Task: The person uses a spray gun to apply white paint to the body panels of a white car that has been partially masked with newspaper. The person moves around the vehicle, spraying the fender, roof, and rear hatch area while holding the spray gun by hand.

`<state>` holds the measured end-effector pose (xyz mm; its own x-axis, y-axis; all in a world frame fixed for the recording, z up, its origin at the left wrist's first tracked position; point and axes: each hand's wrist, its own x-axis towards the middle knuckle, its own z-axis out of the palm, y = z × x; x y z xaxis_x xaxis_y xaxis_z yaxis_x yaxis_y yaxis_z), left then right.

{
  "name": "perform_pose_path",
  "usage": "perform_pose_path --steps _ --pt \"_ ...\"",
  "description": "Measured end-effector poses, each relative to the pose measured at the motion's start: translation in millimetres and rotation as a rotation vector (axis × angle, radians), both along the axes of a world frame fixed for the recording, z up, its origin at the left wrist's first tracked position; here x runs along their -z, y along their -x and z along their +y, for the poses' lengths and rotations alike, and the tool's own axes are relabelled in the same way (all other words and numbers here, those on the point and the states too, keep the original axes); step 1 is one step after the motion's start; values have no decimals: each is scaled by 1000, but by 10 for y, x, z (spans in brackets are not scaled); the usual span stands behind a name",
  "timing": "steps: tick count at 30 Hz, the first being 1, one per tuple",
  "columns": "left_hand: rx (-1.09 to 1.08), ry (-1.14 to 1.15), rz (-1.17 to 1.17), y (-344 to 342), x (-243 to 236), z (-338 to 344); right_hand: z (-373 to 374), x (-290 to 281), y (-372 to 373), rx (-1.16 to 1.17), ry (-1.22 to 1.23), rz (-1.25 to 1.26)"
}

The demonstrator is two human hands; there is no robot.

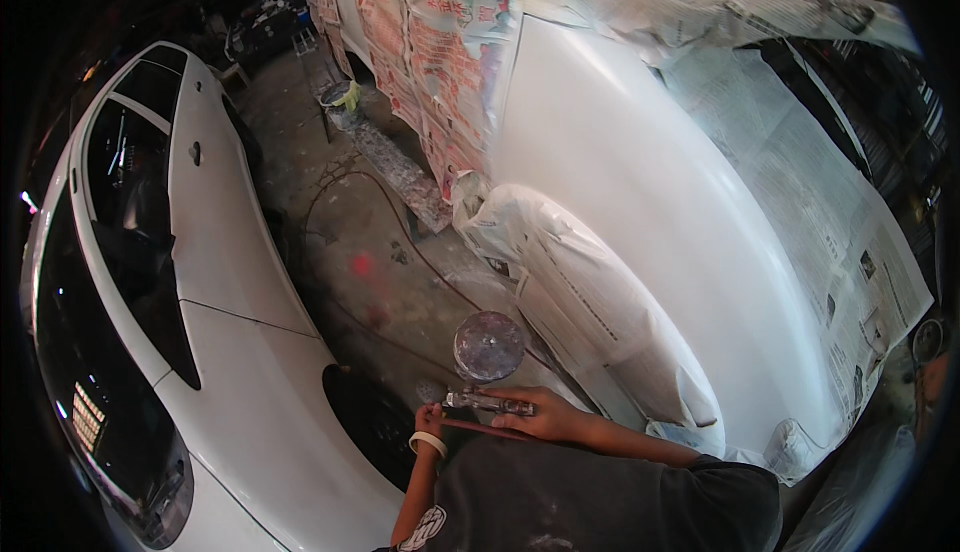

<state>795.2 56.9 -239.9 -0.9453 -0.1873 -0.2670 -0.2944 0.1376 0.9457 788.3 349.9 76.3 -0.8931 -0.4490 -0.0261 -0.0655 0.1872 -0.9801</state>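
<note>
My right hand point(540, 414) is wrapped round a metal spray gun point(490, 402) in front of my body. A round, paint-stained cup point(488, 348) sits just beyond the gun, seen from above. My left hand point(430, 419), with a pale band on its wrist, is closed at the left end of the gun. A reddish hose point(485, 429) runs from its fingers below the gun toward my right forearm. To the right stands a white car fender point(620, 142), its surface smooth and pale. Masking paper and plastic point(590, 302) cover the wheel arch beside it.
Another white car point(240, 352) stands close on my left. Newspaper point(780, 142) covers the masked car's front, and printed paper point(430, 52) its side. A thin hose point(420, 262) loops over the stained floor. Farther off, a bucket point(340, 102) stands by a plank point(400, 167).
</note>
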Motion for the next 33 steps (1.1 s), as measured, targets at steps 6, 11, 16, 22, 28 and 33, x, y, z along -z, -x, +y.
perform_pose_path --steps 6,11,16,22,28,33 --pt "239 347 113 786 -119 -318 -439 124 819 1 -28 -13" --pt "487 320 202 1583 570 -1100 -1177 84 1759 -84 -86 -115" --pt "633 261 -13 2380 -61 -1554 -1895 184 2470 -51 20 -55" --pt "642 -35 -182 2851 -861 -1947 -2417 75 3216 -151 -55 -16" --pt "640 -319 -143 3539 -1137 -2189 -2788 177 4082 -247 -47 -41" --pt "519 -373 -260 4227 -1078 -2431 -3077 321 4987 -308 -49 -59"
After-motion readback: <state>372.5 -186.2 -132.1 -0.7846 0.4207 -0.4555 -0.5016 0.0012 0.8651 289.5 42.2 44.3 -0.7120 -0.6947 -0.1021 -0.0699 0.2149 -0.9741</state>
